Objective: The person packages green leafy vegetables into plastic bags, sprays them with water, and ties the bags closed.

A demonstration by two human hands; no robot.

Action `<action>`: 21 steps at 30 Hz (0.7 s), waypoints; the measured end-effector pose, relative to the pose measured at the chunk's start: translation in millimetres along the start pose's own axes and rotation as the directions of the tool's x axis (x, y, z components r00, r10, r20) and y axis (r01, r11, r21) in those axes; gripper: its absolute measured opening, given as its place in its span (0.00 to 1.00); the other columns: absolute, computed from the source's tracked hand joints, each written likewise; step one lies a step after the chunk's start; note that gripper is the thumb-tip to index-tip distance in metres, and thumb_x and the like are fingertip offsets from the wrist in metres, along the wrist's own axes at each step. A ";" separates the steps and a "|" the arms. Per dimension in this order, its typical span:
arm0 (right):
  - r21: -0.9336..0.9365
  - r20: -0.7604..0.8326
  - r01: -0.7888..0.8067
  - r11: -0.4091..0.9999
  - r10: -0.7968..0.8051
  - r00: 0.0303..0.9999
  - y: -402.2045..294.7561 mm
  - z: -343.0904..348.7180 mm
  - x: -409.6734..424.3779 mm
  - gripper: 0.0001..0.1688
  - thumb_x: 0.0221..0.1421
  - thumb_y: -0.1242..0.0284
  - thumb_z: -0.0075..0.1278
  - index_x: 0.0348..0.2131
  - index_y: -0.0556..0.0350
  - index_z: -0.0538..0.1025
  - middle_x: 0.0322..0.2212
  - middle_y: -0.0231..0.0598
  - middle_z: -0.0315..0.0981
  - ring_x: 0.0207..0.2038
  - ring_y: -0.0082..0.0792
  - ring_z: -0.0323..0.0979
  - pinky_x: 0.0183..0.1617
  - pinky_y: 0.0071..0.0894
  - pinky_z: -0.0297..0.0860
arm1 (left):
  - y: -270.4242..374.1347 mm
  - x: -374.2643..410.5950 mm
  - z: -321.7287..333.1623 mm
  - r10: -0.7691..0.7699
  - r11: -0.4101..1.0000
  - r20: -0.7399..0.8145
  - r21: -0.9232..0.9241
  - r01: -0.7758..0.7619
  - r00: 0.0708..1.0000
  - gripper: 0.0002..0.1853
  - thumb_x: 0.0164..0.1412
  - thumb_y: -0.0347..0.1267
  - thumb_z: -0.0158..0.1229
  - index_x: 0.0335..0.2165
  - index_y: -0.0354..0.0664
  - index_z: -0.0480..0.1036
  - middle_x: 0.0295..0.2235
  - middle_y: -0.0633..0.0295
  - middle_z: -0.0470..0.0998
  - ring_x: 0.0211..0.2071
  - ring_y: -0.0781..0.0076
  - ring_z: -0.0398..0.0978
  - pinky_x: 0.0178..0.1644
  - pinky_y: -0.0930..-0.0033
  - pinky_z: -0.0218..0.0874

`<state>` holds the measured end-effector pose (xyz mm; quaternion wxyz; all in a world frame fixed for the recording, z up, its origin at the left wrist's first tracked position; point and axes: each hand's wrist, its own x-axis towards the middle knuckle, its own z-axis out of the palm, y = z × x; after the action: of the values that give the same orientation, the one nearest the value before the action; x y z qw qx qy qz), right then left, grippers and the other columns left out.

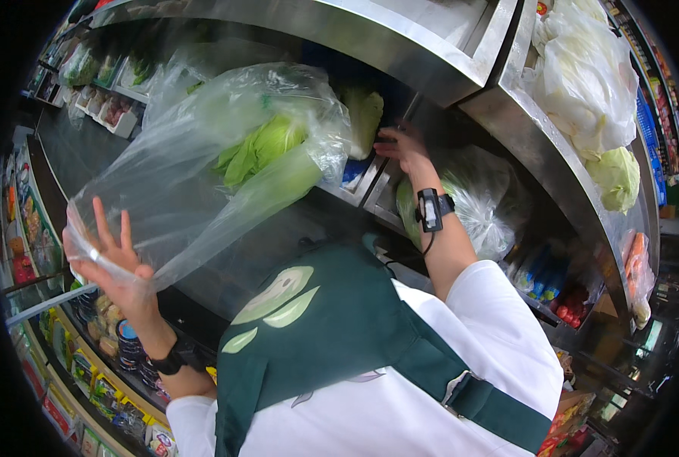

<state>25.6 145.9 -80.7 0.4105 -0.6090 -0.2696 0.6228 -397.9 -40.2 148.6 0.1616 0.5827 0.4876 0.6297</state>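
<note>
My left hand [114,260] is spread inside the mouth of a large clear plastic bag [162,171]. Its film wraps around the fingers and is pulled taut from the hand. A leafy green vegetable head [265,145] shows in the far end of the bag. My right hand [405,145], slightly blurred, reaches over a steel shelf edge with its fingers apart. Just left of those fingers stands a napa cabbage [365,123]; whether they touch it, I cannot tell. Under my right forearm lies a bulging clear bag of green vegetables [476,211].
A curved steel counter edge [545,154] runs above and right of my right arm. On that upper shelf are white plastic-wrapped produce [585,74], a pale cabbage [613,180] and bagged carrots [636,268]. Stocked shelves [88,365] stand close at my left.
</note>
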 end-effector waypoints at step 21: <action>-0.680 0.189 0.446 0.582 -0.448 0.874 153.8 44.6 95.7 0.19 0.57 0.65 0.50 0.46 0.53 0.74 0.38 0.39 0.77 0.43 0.33 0.73 0.47 0.31 0.69 | 9.7 -12.0 -6.1 0.141 0.978 0.272 0.109 -0.176 0.952 0.71 0.28 0.56 0.74 0.64 0.56 0.36 0.66 0.44 0.31 0.65 0.36 0.43 0.62 0.37 0.45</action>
<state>-38.7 154.0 -255.6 0.2894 -0.6317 -0.6301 0.3467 -396.6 -56.6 150.3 0.1349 0.7077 0.4542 0.5241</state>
